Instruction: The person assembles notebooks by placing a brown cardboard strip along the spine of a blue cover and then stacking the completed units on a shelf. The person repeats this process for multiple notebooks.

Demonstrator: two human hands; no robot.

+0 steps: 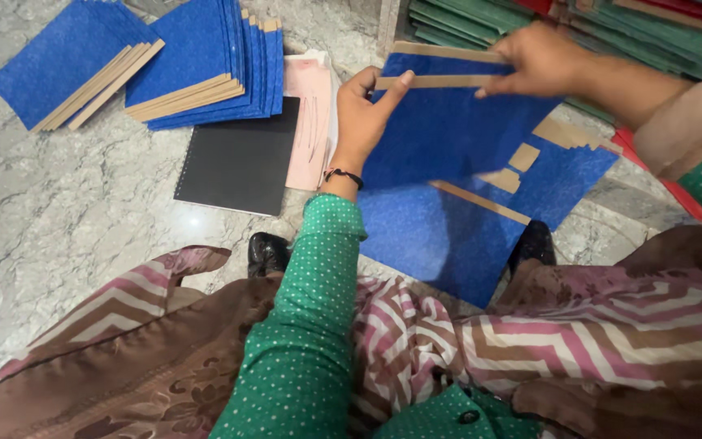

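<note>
I hold a blue cover sheet (448, 130) with tan cardboard edge strips, raised above the floor. My left hand (363, 114) grips its left edge, thumb on the tan strip near the top. Its top right is pinched by my right hand (542, 61). Beneath it lie more blue sheets (440, 244) with tan strips and cut-out tabs, spread on the marble floor in front of my lap. A dark band circles my left wrist.
Stacks of blue covers (205, 65) and a separate blue pile (67, 65) lie at the far left. A black spiral notebook (241, 162) and pink sheets (310, 114) sit beside them. Green and red folders (627, 28) are stacked at the top right.
</note>
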